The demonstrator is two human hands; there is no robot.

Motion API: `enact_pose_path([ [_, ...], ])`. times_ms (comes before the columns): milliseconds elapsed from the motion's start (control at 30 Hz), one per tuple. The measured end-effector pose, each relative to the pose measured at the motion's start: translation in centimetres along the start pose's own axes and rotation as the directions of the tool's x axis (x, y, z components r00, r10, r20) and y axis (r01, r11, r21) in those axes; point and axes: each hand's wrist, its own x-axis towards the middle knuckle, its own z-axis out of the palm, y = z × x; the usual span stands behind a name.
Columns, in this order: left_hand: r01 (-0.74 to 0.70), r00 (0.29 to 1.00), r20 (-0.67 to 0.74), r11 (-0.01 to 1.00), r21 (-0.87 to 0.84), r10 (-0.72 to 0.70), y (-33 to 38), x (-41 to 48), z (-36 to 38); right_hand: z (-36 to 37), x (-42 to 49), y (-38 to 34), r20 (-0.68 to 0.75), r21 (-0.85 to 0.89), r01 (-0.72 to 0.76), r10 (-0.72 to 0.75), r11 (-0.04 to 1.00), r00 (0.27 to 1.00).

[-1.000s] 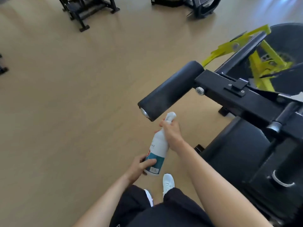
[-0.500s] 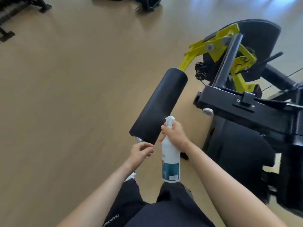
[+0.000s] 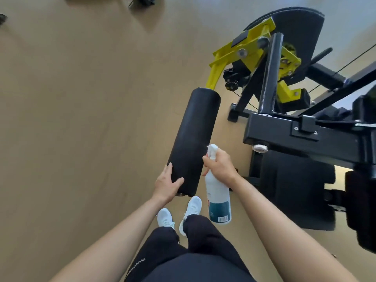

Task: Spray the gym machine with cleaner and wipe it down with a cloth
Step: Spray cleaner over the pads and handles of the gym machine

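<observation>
A black padded roller (image 3: 193, 137) sticks out from the black and yellow gym machine (image 3: 305, 137) toward me. My left hand (image 3: 167, 183) holds the roller's near end, thumb over the top and fingers along its left side. My right hand (image 3: 220, 165) grips the neck of a white spray bottle (image 3: 217, 198) with a teal label, held upright just right of the roller, its nozzle close to the pad. No cloth is in view.
The machine's black frame and seat pad (image 3: 295, 192) fill the right side. Its yellow linkage (image 3: 250, 49) stands behind the roller. Tan floor spreads to the left. Other equipment (image 3: 142, 1) shows at the top edge. My white shoes (image 3: 179, 214) are below the roller.
My left hand let go of the bottle's base and moved up onto the roller's near end. The bottle swung upright in my right hand, and my view shifted over the roller.
</observation>
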Motion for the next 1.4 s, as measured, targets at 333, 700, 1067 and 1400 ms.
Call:
enact_pose_path([
  [333,0.126,0.991,0.057,0.979,-0.161,-0.118,1.0,2.5,-3.3,-0.6,4.0,-1.0,-0.069,0.027,-0.023,0.025,0.999,0.997],
  [700,-0.046,0.998,0.043,0.999,0.021,0.045,1.7,4.7,-4.0,-0.5,4.8,-4.0,-0.137,0.179,-0.066,0.091,0.982,0.986],
  [1067,0.073,0.9,0.433,0.996,-0.041,-0.049,1.4,7.7,-6.2,2.6,-0.2,-3.4,-0.244,0.249,-0.222,0.283,0.943,0.927],
  [1400,0.108,0.903,0.423,0.993,-0.048,-0.078,0.3,9.6,-8.9,5.3,-2.5,-3.5,-0.308,0.23,-0.305,0.366,0.924,0.878],
])
